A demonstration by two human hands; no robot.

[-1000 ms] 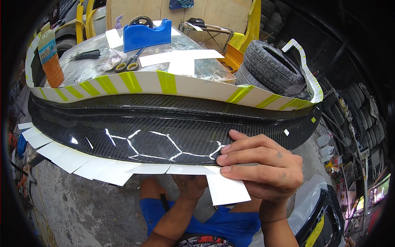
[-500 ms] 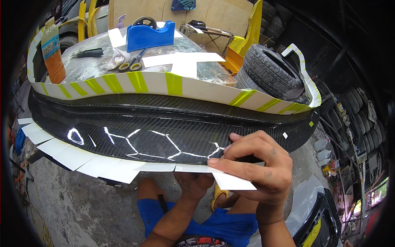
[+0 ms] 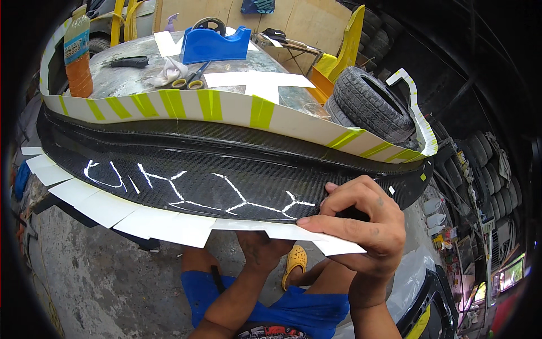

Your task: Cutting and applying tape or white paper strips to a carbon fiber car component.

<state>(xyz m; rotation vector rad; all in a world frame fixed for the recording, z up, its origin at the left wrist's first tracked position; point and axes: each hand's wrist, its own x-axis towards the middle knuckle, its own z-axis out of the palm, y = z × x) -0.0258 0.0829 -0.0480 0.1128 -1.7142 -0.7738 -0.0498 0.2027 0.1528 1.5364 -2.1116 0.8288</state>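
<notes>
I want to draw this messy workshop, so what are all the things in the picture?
carbon-fibre panel: one, glossy black, across the middle
paper pieces: several, white, along the panel's near edge
striped paper strip: one, white with green tape, along its far edge
tape dispenser: one, blue, far on the bench
scissors: one, yellow handles, beside it
bottle: one, orange, far left
tyres: a stack, black, right
right hand: fingers pressing paper at the panel's edge
left hand: under the panel, unseen
</notes>
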